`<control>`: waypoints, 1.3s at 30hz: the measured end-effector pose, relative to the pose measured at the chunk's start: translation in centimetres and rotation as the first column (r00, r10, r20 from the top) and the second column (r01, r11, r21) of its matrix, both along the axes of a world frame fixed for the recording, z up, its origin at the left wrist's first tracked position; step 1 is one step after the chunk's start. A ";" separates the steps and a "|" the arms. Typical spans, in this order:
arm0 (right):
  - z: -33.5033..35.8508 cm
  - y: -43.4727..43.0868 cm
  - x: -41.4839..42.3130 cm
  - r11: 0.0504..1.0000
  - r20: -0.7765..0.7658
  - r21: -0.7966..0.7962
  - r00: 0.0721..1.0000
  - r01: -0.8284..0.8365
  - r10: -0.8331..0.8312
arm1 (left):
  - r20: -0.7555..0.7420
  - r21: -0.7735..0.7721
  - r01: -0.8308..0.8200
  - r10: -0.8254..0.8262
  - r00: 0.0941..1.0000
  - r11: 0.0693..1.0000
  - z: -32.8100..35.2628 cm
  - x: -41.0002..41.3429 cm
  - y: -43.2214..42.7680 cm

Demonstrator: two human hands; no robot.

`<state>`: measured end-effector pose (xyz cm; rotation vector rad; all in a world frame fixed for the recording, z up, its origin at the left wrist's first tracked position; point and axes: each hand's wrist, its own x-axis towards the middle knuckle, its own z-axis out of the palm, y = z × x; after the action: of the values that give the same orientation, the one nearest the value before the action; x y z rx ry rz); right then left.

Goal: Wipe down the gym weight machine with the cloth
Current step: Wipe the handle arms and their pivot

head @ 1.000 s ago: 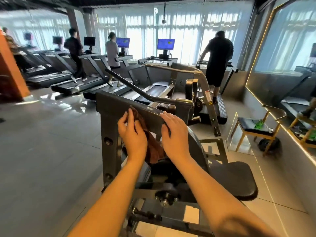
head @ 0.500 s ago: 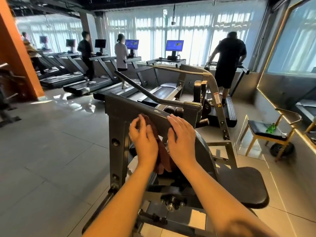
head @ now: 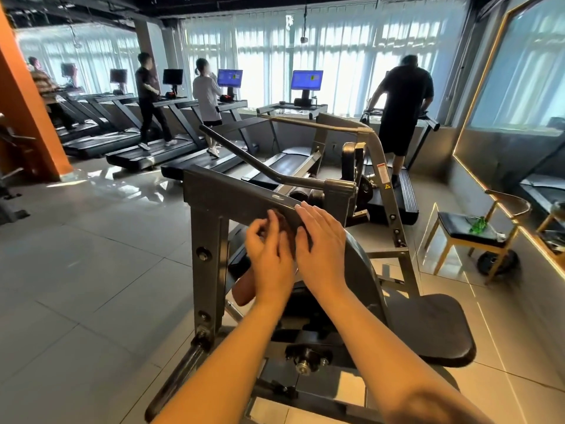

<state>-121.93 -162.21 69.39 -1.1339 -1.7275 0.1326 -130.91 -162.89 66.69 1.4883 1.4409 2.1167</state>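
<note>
Cloth (head: 287, 237) draped over near sloped bar of weight machine (head: 232, 200), between hands. Left hand (head: 269, 258) pinches it, fingers curled; right hand (head: 321, 243) flat, pressing. Risk: loose pinch, Cloth slides off bar.

The cloth (head: 243, 290) is mostly hidden behind the left hand (head: 269, 258), showing only at its 7 and 1 o'clock. That hand's blurred fingertips (head: 260, 230) leave its grip unclear. The weight machine (head: 211, 240) is cropped at 6 o'clock.

Arms fwd, L hand (head: 269, 264) curled, maybe gripping (blurry), R hand (head: 321, 244) flat
</note>
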 end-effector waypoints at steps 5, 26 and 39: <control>0.1 -0.4 0.3 0.999 -0.004 -0.007 0.999 -0.032 0.032 | -0.500 -0.030 -0.066 0.042 0.865 0.997 -2.6 -2.2 0.3; -0.6 -0.1 -3.1 0.989 0.111 0.125 0.989 0.081 -0.095 | -0.188 -0.099 -0.056 0.037 0.982 0.994 -2.5 -8.5 2.2; -0.7 -0.5 -2.6 0.992 0.126 0.106 0.989 0.068 -0.081 | -0.150 -0.094 0.022 -0.036 0.988 0.995 -2.2 -6.4 1.1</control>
<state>-124.58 -162.76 68.68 -1.1518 -1.7827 -0.0758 -137.34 -161.77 64.50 1.6555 1.5342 1.9286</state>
